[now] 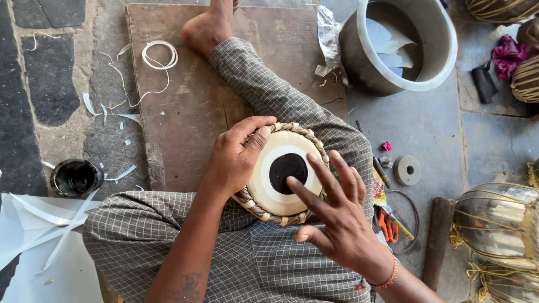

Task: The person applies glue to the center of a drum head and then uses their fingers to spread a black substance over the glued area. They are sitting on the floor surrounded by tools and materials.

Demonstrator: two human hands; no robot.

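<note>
Floor: grey stone floor [494, 140] with a flat wooden board [185, 101] lying on it, and bits of white strip scattered about.
Person: sits on the floor, one leg stretched over the board, bare foot [206, 27] at the far end, checked cloth over the legs.
Drum: a small round drum [283, 171] rests on the person's lap, on the stretched leg. Its skin faces up. It has a cream ring, a white ring, and a black spot [288, 170] in the middle. A woven rope rim goes around it.
Left hand: the left hand [238, 154] lies on the drum's left edge. Its grip is closed around the rope rim, thumb on top of the skin, holding the drum steady.
Right hand: the right hand [337, 216] is on the near right side of the drum. Its grip is open and holds nothing. The fingers are spread flat, and the pointing finger's tip touches the black spot.
Which way: the drum lies up and to the left of the right hand, and just right of the left hand. Both hands touch it.
Nearby: a big grey bucket [443, 62] stands far right, a small black pot [76, 178] stands left, orange pliers [387, 224] lie right of the leg, and shiny metal drum shells [497, 221] sit at the right edge.
</note>
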